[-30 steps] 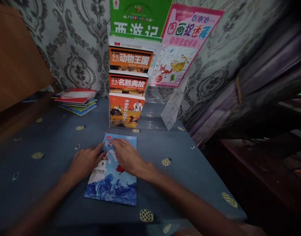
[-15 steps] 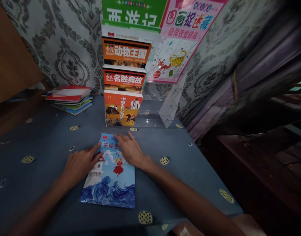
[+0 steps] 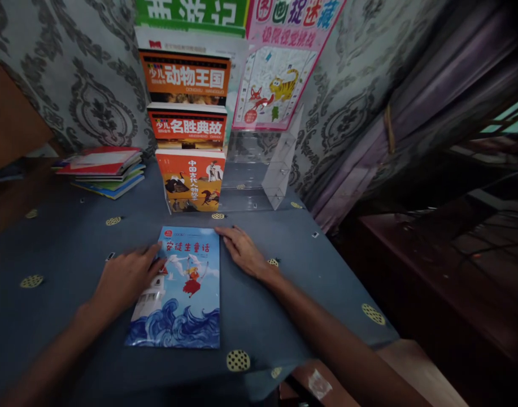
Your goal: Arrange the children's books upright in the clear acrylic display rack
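A blue picture-covered book (image 3: 182, 294) lies flat on the table, its cover showing waves, white birds, a figure in red and a white tower. Along its left edge rests my left hand (image 3: 125, 277), with the index finger stretched out and the thumb over the cover's edge. At the upper right corner my right hand (image 3: 245, 251) lies with fingers extended; its fingertips meet or nearly meet the corner. Neither hand lifts the book.
Behind the book stands a clear tiered rack (image 3: 275, 189) holding an orange book (image 3: 195, 183), several other books and a pink book (image 3: 279, 79). A book stack (image 3: 110, 169) lies at the back left. The blue tablecloth (image 3: 318, 294) ends at the right, beside a purple curtain (image 3: 352, 152).
My right hand has slid off the cover to the book's upper right corner, uncovering the rest of the title. The left hand stays at the left edge. The view has shifted somewhat.
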The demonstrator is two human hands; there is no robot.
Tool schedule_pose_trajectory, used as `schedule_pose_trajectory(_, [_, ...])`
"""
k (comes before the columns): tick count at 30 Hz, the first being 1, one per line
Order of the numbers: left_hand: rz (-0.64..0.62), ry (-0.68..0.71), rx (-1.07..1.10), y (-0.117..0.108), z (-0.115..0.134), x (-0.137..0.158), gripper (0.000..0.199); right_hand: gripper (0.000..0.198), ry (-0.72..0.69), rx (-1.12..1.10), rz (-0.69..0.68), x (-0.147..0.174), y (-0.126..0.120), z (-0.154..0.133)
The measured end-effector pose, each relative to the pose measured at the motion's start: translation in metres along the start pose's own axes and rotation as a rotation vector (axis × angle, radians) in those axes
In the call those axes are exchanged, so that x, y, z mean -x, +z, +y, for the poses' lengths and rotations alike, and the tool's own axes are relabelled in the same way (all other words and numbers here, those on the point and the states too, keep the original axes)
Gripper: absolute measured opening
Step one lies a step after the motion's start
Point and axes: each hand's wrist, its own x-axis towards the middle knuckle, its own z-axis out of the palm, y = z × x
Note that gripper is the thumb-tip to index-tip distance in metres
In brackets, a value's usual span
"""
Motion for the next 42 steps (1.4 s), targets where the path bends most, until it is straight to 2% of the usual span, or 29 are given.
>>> schedule_pose_trajectory(4, [0.224, 0.261, 0.127, 0.003, 0.021, -0.030, 0.035, 0.040, 0.003, -0.028, -0.001, -0.001, -0.004, -0.004])
schedule_pose_trajectory(7, [0.284, 0.477, 0.261, 0.013, 0.039, -0.061, 0.035, 0.042, 0.030, -0.025, -0.012, -0.001, -0.008, -0.010])
schedule_pose_trajectory(9, [0.311, 0.532, 0.295, 0.022, 0.046, -0.076, 0.036, 0.043, 0.044, -0.001, -0.014, 0.002, -0.011, -0.015])
schedule_pose_trajectory(12, [0.345, 0.546, 0.351, 0.032, 0.048, -0.086, 0.035, 0.042, 0.004, 0.055, -0.030, 0.010, -0.013, -0.020])
schedule_pose_trajectory(16, [0.360, 0.531, 0.351, 0.036, 0.046, -0.083, 0.036, 0.039, -0.083, 0.066, -0.052, 0.032, -0.014, -0.029])
schedule_pose_trajectory(21, [0.336, 0.519, 0.318, 0.036, 0.047, -0.081, 0.037, 0.038, -0.193, -0.008, -0.090, 0.066, -0.016, -0.051])
schedule_pose_trajectory(31, [0.352, 0.491, 0.292, 0.040, 0.047, -0.080, 0.037, 0.036, -0.300, -0.178, -0.146, 0.117, -0.016, -0.102])
schedule_pose_trajectory(36, [0.356, 0.476, 0.323, 0.040, 0.049, -0.080, 0.038, 0.033, -0.271, -0.210, -0.121, 0.123, -0.014, -0.106])
schedule_pose_trajectory(42, [0.355, 0.501, 0.406, 0.036, 0.047, -0.077, 0.035, 0.030, -0.115, -0.418, -0.141, 0.114, -0.015, -0.105])
